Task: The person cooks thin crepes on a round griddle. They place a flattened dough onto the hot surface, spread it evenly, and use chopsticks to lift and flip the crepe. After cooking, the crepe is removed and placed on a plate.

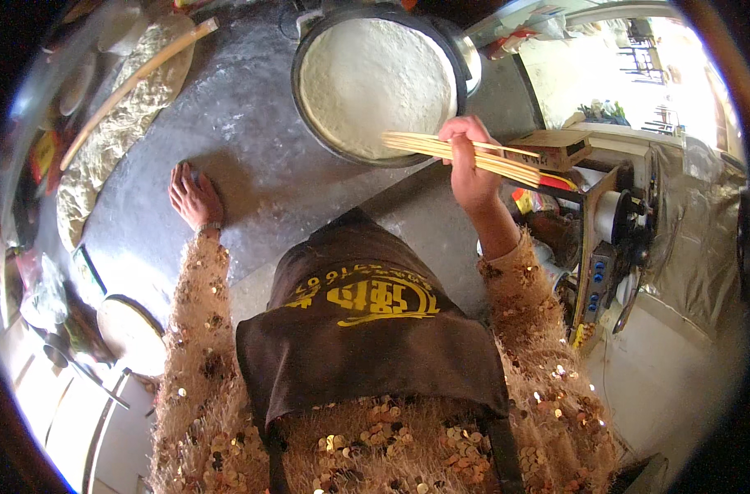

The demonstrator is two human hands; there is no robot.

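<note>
In my right hand [477,160] is a bundle of thin wooden sticks [455,151], which look like chopsticks. Their far ends reach over the near rim of a large round dark-rimmed pan [297,92]. White, floury-looking stuff [378,80] fills the pan, with a rough, lumpy surface. Palm down, my left hand [195,194] rests on the dark tabletop [245,111] to the left of the pan, holding nothing. A long wooden rod [134,80] lies further left, across a pale, crumpled, dough-like mass [112,133].
At the right, a cardboard box [551,148] lies beyond my right hand, above a stand bearing a unit with blue knobs [599,278]. A round pale board or lid [131,333] is at the lower left. My dark apron [368,346] bears yellow writing.
</note>
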